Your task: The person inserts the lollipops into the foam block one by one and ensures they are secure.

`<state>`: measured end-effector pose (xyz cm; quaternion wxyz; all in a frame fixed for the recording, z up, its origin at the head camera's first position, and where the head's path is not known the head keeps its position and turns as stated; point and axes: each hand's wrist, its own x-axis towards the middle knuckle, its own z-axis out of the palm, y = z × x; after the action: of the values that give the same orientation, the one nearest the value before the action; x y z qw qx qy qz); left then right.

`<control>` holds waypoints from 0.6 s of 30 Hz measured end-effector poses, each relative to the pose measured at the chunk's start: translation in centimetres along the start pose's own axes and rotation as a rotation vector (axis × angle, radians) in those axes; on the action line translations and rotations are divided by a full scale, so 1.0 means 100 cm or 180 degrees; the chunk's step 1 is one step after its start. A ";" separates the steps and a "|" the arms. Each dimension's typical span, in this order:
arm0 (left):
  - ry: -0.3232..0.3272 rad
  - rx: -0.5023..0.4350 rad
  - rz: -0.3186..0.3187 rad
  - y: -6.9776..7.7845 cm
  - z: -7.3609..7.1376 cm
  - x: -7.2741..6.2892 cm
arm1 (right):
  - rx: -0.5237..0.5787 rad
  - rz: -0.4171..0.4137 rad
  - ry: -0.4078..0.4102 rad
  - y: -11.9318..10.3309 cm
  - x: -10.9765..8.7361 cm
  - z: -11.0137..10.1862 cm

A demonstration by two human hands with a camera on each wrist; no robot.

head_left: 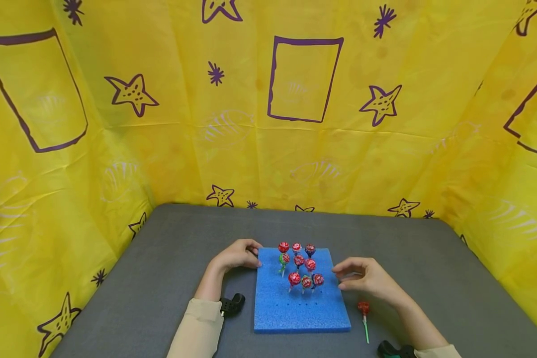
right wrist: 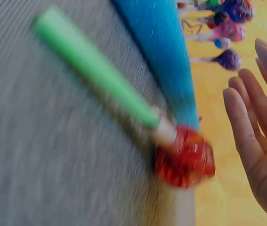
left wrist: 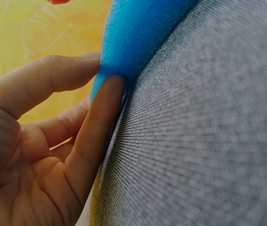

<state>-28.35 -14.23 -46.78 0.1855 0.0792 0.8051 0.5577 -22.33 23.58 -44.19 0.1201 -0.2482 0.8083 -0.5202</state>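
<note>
A blue foam board (head_left: pixel 273 318) lies flat on the table, with several wrapped lollipops (head_left: pixel 299 261) standing upright in rows toward its far part. My left hand (head_left: pixel 237 254) rests at the board's left edge. In the left wrist view, the fingers (left wrist: pixel 107 108) lie against the foam's side, fairly straight. My right hand (head_left: pixel 369 276) hovers by the right edge, fingers spread apart and nothing between them. A single red lollipop (head_left: pixel 363 307) with a green stick lies on the table below that hand. Up close in the right wrist view, this loose lollipop (right wrist: pixel 185 157) is blurred.
Small holes (head_left: pixel 302 304) run across the board's near part. The grey table (head_left: pixel 170 278) reaches to yellow cloth walls (head_left: pixel 250 164) printed with stars and shells. Black camera mounts (head_left: pixel 233 304) sit on both wrists.
</note>
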 end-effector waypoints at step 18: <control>-0.0025 0.0082 0.0071 0.000 -0.001 -0.002 | -0.0202 0.0275 -0.0268 0.020 -0.022 -0.031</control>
<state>-28.23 -14.38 -46.72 0.1814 0.0927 0.8106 0.5490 -22.42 27.85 -44.84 0.1685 -0.2383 0.8286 -0.4777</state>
